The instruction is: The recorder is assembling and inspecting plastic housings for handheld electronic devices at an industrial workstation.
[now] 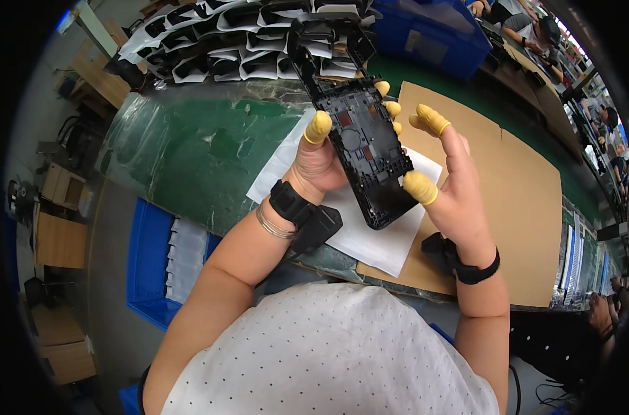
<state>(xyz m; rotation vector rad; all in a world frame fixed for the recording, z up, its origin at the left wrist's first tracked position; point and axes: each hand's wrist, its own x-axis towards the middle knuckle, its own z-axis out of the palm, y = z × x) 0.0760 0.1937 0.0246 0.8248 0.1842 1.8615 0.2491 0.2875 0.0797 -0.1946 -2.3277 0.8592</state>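
Note:
My left hand holds a long black plastic housing, tilted with its far end leaning left. The thumb lies along its left edge, and yellow-capped fingertips curl round from behind on the right edge. Ribs, clips and a round outline show on the housing's inner face; its far part is an open frame. At the lower right edge my right hand is open, thumb and index finger spread apart. Its yellow-capped thumb comes very close to the housing; whether it touches, I cannot tell. Beneath lies a white sheet.
Brown cardboard covers the right of the green table mat. Several black parts wrapped in white paper are stacked at the back, beside a blue bin. A blue crate stands lower left. Other people sit at far right.

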